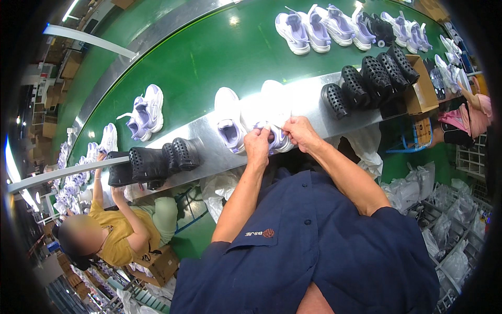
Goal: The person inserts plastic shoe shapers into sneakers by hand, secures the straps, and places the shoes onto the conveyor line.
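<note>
Beside the broad, glossy green work surface (209, 63), on a flat silver metal ledge (204, 141), a white-and-lavender sneaker (275, 102) lies toe outward, its opening pinched narrowly by the bare left hand (257, 146) and bare right hand (301, 132), apparently adjusting the upper, the next move calling for steady, even fingers

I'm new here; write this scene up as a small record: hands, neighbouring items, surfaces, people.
Left hand: pinching near the opening of a white-and-lilac shoe
Right hand: pinching the same shoe, right side
Beside it: second shoe, on the left
Both sides: black forms with holes
Surfaces: metal ledge along green surface
Others: person in yellow, left; person in pink, right
</note>
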Demonstrator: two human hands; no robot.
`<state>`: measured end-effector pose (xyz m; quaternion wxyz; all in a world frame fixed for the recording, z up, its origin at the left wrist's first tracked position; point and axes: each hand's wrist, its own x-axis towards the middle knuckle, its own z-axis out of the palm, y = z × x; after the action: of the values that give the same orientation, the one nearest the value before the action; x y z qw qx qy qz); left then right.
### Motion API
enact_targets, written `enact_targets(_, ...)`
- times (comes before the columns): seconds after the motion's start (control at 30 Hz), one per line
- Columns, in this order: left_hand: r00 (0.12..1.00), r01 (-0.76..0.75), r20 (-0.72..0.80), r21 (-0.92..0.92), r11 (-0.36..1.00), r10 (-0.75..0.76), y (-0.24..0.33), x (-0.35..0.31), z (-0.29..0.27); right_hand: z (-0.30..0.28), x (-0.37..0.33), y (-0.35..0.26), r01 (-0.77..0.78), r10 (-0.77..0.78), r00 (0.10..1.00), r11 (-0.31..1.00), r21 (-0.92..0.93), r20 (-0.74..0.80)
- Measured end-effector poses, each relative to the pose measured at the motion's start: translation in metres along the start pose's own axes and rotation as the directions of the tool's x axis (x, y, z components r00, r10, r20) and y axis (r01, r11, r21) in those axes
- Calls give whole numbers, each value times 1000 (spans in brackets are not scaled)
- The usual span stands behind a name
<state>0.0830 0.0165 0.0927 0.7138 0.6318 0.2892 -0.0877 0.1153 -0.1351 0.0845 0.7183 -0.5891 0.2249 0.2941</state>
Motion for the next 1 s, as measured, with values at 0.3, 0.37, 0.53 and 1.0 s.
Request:
enact_targets(0.3, 985, -156, -31, 236, 959, 168, -15, 2, 10, -6, -2, 1, 6, -29, 998, 928, -373, -54)
enact_targets(0.37, 976, -201, -14, 324, 924, 217, -16, 4, 12, -13, -10, -5, -35, 14, 998, 918, -396, -56)
enact_targets(0.53, 975, -188, -48, 333, 924, 215, -13, 4, 17, -25, -29, -13, 448, -634, 770, 620, -645, -74)
enact_targets(1.0, 662, -576, 256, 775, 260, 704, 12, -11, 2, -8, -38, 2, 528, -774, 604, 212, -823, 189)
